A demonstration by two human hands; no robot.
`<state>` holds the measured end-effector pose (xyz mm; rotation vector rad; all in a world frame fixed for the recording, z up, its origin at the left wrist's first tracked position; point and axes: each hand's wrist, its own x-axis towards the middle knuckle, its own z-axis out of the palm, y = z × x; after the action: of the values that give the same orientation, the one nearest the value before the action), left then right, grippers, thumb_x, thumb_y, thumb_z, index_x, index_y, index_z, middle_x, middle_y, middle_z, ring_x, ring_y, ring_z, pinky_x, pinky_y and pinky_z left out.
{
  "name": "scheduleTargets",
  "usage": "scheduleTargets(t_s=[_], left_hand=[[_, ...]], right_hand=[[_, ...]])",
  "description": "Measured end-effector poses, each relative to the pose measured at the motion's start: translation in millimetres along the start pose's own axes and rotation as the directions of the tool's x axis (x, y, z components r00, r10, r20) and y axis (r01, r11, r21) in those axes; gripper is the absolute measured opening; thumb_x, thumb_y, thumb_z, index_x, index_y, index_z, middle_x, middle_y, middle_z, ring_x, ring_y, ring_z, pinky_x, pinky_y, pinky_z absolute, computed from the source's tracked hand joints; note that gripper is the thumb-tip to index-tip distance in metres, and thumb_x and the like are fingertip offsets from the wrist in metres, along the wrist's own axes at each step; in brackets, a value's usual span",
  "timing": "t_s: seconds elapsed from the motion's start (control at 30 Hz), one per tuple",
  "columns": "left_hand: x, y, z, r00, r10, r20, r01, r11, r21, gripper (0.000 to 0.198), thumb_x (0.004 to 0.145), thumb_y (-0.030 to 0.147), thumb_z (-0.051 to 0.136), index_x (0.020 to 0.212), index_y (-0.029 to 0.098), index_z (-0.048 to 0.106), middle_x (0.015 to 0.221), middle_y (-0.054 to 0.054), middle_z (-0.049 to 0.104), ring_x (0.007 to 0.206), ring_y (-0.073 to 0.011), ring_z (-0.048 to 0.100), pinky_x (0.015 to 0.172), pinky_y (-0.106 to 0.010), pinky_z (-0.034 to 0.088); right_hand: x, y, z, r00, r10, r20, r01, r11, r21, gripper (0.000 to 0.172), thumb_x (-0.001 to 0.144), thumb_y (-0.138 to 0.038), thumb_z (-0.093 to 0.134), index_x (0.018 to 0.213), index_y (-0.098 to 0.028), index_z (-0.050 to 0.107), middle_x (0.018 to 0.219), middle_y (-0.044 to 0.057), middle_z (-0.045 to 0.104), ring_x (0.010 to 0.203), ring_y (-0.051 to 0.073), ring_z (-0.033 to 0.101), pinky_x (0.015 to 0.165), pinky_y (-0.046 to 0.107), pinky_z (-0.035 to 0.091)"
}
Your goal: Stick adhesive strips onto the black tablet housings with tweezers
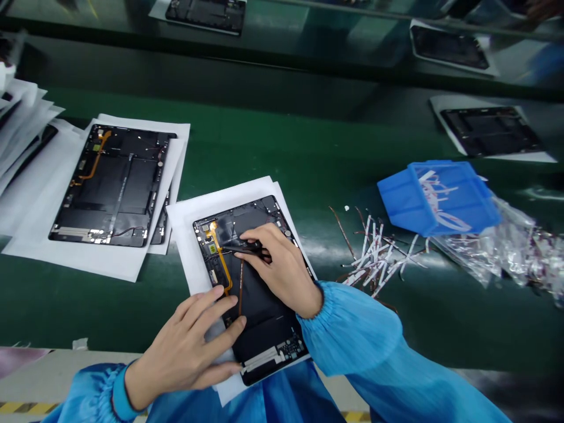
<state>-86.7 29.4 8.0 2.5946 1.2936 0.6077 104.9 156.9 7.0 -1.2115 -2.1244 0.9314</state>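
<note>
Head view: right hand (pixel 282 267) holds tweezers (pixel 252 250) on tablet (pixel 264 335), left hand (pixel 187 346) braces it.

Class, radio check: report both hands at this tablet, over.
Left hand flat on tablet. Right hand holding tweezers on black film. Blue bin off to the right.

Overhead light is washing brightly over the green bench mat (pixel 396 329), and a pale glare streak (pixel 317 251) is running just right of the right hand's fingers (pixel 259 238). Farther right of them, a plastic bag (pixel 502 247) is throwing hard highlights. Soft shadows are lying under the fingers. Wide-angle distortion is bowing the frame edges, softening detail well above them.
</note>
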Motion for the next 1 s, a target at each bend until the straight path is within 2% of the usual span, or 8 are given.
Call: scheduleTargets(t_s=[0.07, 0.23, 0.4, 0.53, 0.57, 0.67, 0.8, 1.0], left_hand=[[1.3, 0.1, -0.6, 0.999, -0.015, 0.032, 0.014, 0.999, 0.028, 0.059, 0.09, 0.066, 0.052, 0.126, 0.022, 0.065, 0.132, -0.013, 0.061, 0.133, -0.0331, 0.045, 0.106, -0.039, 0.035], [9.7, -7.7, -1.6, 0.99, -0.115, 0.083, 0.103, 0.985, 0.138, 0.07, 0.088, 0.07, 0.05, 0.141, 0.025, 0.053, 0.15, -0.018, 0.042, 0.142, -0.0409, 0.032, 0.109, -0.048, 0.029], [28.2, -8.1, -1.5, 0.973, -0.228, 0.048, 0.22, 0.966, 0.136, 0.053, 0.092, 0.054, 0.056, 0.137, 0.026, 0.057, 0.152, -0.019, 0.039, 0.143, -0.0434, 0.03, 0.11, -0.054, 0.028], [47.1, -4.7, -3.5, 0.923, -0.383, 0.043, 0.38, 0.922, 0.068, 0.035, 0.095, 0.035, 0.056, 0.128, 0.026, 0.06, 0.155, -0.017, 0.033, 0.148, -0.041, 0.021, 0.111, -0.06, 0.029], [51.5, -4.7, -4.4, 0.909, -0.414, 0.055, 0.412, 0.91, 0.044, 0.033, 0.094, 0.031, 0.056, 0.126, 0.025, 0.06, 0.157, -0.016, 0.03, 0.149, -0.0405, 0.018, 0.111, -0.061, 0.029], [61.9, -7.3, -6.9, 0.884, -0.454, 0.108, 0.459, 0.888, -0.025, 0.032, 0.092, 0.023, 0.056, 0.123, 0.025, 0.057, 0.16, -0.015, 0.022, 0.152, -0.0392, 0.009, 0.113, -0.064, 0.028], [69.7, -15.0, -6.9, 0.858, -0.495, 0.134, 0.509, 0.854, -0.109, 0.036, 0.087, 0.018, 0.058, 0.122, 0.027, 0.054, 0.16, -0.011, 0.02, 0.152, -0.0378, 0.005, 0.114, -0.066, 0.026], [84.3, -26.7, -0.8, 0.81, -0.583, 0.06, 0.583, 0.791, -0.187, 0.035, 0.084, 0.019, 0.063, 0.117, 0.026, 0.054, 0.16, -0.011, 0.02, 0.152, -0.0387, 0.007, 0.116, -0.066, 0.021]], right_hand=[[-0.6, 0.4, -0.4, 1.0, 0.004, 0.01, -0.004, 1.0, 0.0, 0.023, 0.09, -0.021, 0.069, 0.112, -0.024, 0.062, 0.103, 0.004, 0.061, 0.09, 0.018, 0.065, 0.068, 0.026, 0.053], [0.4, 2.2, -2.7, 0.999, -0.034, 0.032, 0.034, 0.999, -0.008, 0.007, 0.093, -0.018, 0.064, 0.097, -0.022, 0.067, 0.099, 0.004, 0.06, 0.085, 0.017, 0.063, 0.069, 0.028, 0.05], [6.1, 2.9, -7.5, 1.0, 0.013, -0.009, -0.011, 0.989, 0.147, 0.015, 0.089, -0.015, 0.067, 0.102, -0.023, 0.068, 0.101, 0.004, 0.061, 0.09, 0.016, 0.063, 0.072, 0.028, 0.052], [10.0, 2.3, -10.8, 0.992, 0.075, -0.105, -0.046, 0.967, 0.251, 0.002, 0.088, -0.022, 0.068, 0.089, -0.023, 0.069, 0.093, 0.002, 0.063, 0.085, 0.016, 0.063, 0.068, 0.028, 0.052], [10.4, 2.2, -11.4, 0.988, 0.088, -0.123, -0.052, 0.961, 0.27, 0.003, 0.089, -0.023, 0.067, 0.086, -0.022, 0.068, 0.092, 0.002, 0.064, 0.084, 0.016, 0.063, 0.068, 0.029, 0.051], [10.3, 2.5, -12.9, 0.984, 0.113, -0.139, -0.066, 0.95, 0.305, 0.009, 0.09, -0.026, 0.066, 0.083, -0.022, 0.068, 0.091, 0.003, 0.064, 0.082, 0.016, 0.063, 0.067, 0.029, 0.051], [9.0, 3.4, -14.4, 0.986, 0.116, -0.123, -0.07, 0.943, 0.325, 0.009, 0.09, -0.026, 0.065, 0.083, -0.022, 0.068, 0.091, 0.003, 0.064, 0.08, 0.016, 0.063, 0.066, 0.029, 0.05], [6.4, 6.5, -12.9, 0.989, 0.111, -0.097, -0.069, 0.931, 0.359, 0.005, 0.09, -0.023, 0.066, 0.087, -0.022, 0.07, 0.092, 0.003, 0.063, 0.081, 0.015, 0.063, 0.066, 0.027, 0.049]])
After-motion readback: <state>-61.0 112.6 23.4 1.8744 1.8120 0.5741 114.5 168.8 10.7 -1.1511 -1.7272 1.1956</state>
